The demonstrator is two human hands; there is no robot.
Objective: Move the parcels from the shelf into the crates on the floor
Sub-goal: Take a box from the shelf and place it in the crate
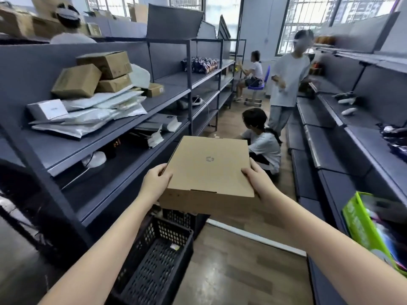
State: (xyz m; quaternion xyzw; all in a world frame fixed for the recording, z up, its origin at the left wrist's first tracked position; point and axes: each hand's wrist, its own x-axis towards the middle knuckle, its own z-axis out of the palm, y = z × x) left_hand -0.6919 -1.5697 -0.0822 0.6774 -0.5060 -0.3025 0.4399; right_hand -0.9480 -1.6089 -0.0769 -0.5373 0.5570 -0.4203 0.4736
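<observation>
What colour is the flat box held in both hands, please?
Plain brown cardboard box with a small grey logo on its lid, seen in the head view.

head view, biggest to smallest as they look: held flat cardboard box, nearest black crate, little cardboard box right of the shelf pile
1-2. flat cardboard box and nearest black crate: look alike, box nearer the camera, unranked
3. little cardboard box, farther away
</observation>
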